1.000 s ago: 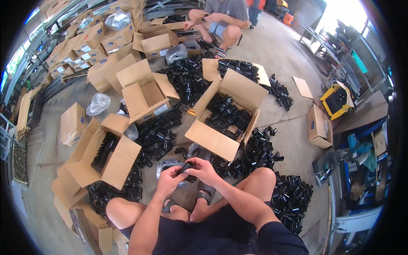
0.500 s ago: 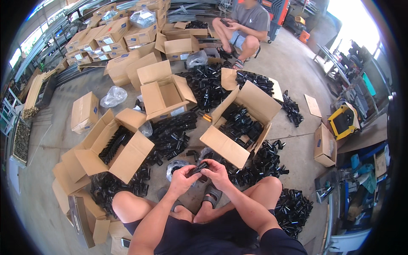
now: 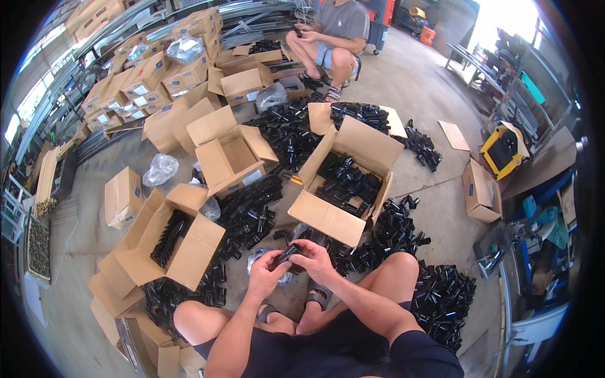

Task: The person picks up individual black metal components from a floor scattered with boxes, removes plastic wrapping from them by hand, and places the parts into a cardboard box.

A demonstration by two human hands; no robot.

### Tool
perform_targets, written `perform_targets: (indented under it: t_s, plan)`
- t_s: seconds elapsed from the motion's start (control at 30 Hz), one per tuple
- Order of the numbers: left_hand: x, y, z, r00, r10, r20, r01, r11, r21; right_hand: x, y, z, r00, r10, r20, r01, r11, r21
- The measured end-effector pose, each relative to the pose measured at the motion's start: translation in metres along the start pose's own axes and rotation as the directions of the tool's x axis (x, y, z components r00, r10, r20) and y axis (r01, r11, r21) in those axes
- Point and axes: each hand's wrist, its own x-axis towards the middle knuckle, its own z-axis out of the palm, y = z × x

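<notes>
Between my two hands, above my sandalled feet, is a short black tubular part. My left hand grips its left end, and my right hand has its thumb and fingers closed on the right end. Just ahead on the right, an open cardboard box holds a jumble of similar black parts. Another open box on the left has black parts standing in a neat row. Clear plastic wrap lies on the floor beneath my hands.
Loose black parts heap on both sides, including a pile by my right knee. An orange-handled tool lies between boxes. An empty open box stands beyond. Another person squats at the back, holding a dark part. Stacked cartons fill the far left.
My view has shifted slightly, moving the far boxes and the other person leftward and up in the picture. Both hands still hold the black part, which now sits at a slightly different angle.
</notes>
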Motion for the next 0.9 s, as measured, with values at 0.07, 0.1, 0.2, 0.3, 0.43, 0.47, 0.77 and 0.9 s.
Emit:
perform_targets:
  t_s: [0.07,0.1,0.2,0.3,0.43,0.47,0.77,0.9]
  plan:
    - [-0.001,0.0,0.0,1.0,0.002,-0.012,-0.002,1.0,0.013,0.0,-0.001,0.001,1.0,0.003,0.003,-0.003,1.0,-0.013]
    - [-0.001,0.0,0.0,1.0,0.005,-0.018,-0.005,1.0,0.021,-0.001,-0.002,0.003,1.0,0.005,0.005,-0.005,1.0,-0.018]
    - [-0.004,0.002,-0.001,0.999,0.042,-0.034,-0.04,0.997,0.068,0.001,-0.004,0.004,0.998,0.013,0.06,-0.014,1.0,0.009]
    - [-0.008,0.01,-0.007,0.994,0.087,-0.071,-0.08,0.992,0.102,0.005,-0.011,0.004,0.993,0.035,0.112,-0.036,0.999,0.009]
    - [-0.009,0.042,-0.019,0.982,0.134,-0.131,-0.121,0.987,0.107,0.009,-0.021,0.001,0.994,0.016,0.105,-0.015,1.0,-0.01]
    - [-0.006,0.052,-0.02,0.977,0.163,-0.138,-0.151,0.984,0.098,0.01,-0.021,-0.008,0.996,0.027,0.086,-0.026,1.0,-0.014]
    - [0.024,0.121,-0.044,0.865,0.436,-0.25,-0.382,0.893,0.237,0.025,-0.008,-0.043,0.986,0.127,-0.104,-0.137,0.986,-0.092]
    - [0.037,0.111,-0.053,0.839,0.403,-0.365,-0.378,0.915,0.141,0.037,-0.01,-0.045,0.963,0.158,-0.22,-0.197,0.966,-0.166]
